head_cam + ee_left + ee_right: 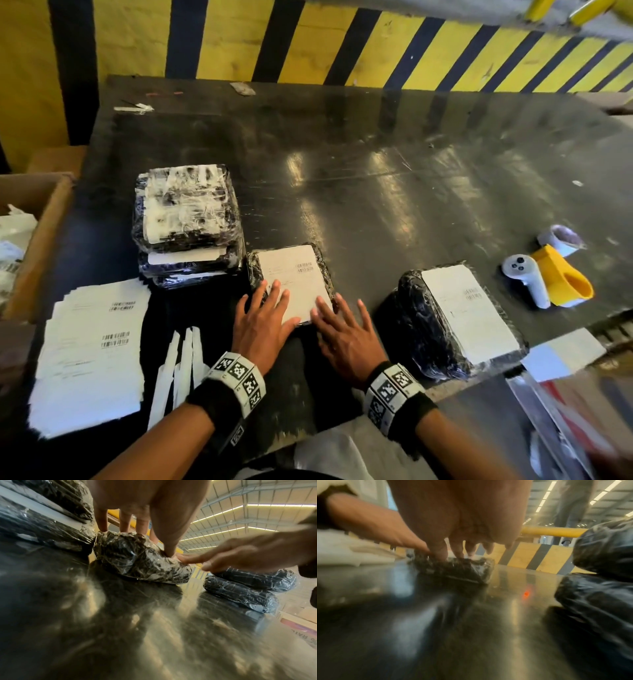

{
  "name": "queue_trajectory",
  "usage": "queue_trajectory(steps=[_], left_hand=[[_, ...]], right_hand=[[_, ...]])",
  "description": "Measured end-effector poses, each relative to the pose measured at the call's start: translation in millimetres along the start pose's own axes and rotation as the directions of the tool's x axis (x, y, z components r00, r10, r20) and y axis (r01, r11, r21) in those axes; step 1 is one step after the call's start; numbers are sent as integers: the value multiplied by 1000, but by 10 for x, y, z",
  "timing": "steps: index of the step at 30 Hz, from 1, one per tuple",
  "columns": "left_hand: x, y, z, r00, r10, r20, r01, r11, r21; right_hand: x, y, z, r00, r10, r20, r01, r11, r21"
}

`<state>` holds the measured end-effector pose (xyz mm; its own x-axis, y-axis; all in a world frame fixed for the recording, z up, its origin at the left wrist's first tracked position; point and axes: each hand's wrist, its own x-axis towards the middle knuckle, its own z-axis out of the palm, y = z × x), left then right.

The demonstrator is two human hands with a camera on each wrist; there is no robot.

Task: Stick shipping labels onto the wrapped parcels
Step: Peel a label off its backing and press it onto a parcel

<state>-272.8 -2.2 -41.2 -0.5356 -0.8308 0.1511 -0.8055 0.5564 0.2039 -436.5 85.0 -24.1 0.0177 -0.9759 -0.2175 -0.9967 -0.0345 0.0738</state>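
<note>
1. Head view shows your left hand point(265, 317) lying flat, fingers straight and spread, on the near left part of the label point(294, 279); your right hand point(346, 330) is flat too, fingers apart, its fingertips at the label's near right corner.
2. That label lies on the parcel point(323, 270) at the near middle of the table point(411, 164), just beside the stack point(186, 219) of wrapped parcels on its left.
3. Left wrist view shows your thumb point(169, 536) pressing down at the parcel's near edge, with the right fingertips point(187, 559) touching next to it.
4. To do this well, I'd sweep both palms outward from the middle toward the far edge, so no bubble or crease stays under the paper.
5. Press the corners last; the crinkled wrap probably gives them a poor grip.
6. Keep the barcode point(305, 267) flat and unwrinkled.
7. A labelled parcel point(469, 311) sits apart on your right, and loose labels point(92, 349) wait on your left.
</note>
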Motion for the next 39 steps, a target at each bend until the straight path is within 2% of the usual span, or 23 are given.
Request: queue_trajectory(steps=[4,7,8,10,12,13,14,16,21,25,29,31,34,37,39], left_hand=[[-6,34,-23,999,0,36,0,1000,12],[16,22,-81,998,22,51,-22,1000,9],[33,25,-107,997,66,38,-67,997,26],[61,67,-133,972,232,27,-233,970,68],[61,141,-128,907,416,66,-420,904,76],[46,163,-116,882,462,92,-469,879,82],[21,145,-123,878,465,114,-476,874,99],[-52,39,-168,898,415,145,-435,888,151],[-313,-265,-221,916,357,185,-391,897,208],[-394,-383,-338,922,337,191,-369,915,163],[-151,-248,-461,924,347,162,-364,927,87],[56,-95,-418,901,356,246,-372,928,19],[137,-58,-312,880,281,383,-298,955,-16],[-62,-205,-315,900,242,362,-235,970,-65],[-194,-340,-354,914,256,314,-266,964,-11]], right_hand=[[-95,160,43,1000,19,9,-19,999,-37],[-28,182,-85,994,101,-38,-97,992,85],[18,211,-127,988,133,-79,-120,982,146],[166,258,-220,982,136,-131,-99,963,251],[363,265,-312,994,74,-78,-47,949,311],[444,258,-332,998,53,-24,-42,944,328],[526,242,-318,999,38,18,-42,945,326],[598,230,-235,996,37,78,-57,958,281],[534,225,-101,998,56,24,-59,977,206],[526,193,-85,998,50,33,-56,971,233],[486,200,-60,1000,30,4,-30,950,311],[454,200,-45,1000,10,-14,-5,937,348],[405,244,-51,1000,-21,-15,25,932,361],[377,278,-85,999,-28,21,19,935,354],[363,278,-83,999,-34,28,22,936,352]])
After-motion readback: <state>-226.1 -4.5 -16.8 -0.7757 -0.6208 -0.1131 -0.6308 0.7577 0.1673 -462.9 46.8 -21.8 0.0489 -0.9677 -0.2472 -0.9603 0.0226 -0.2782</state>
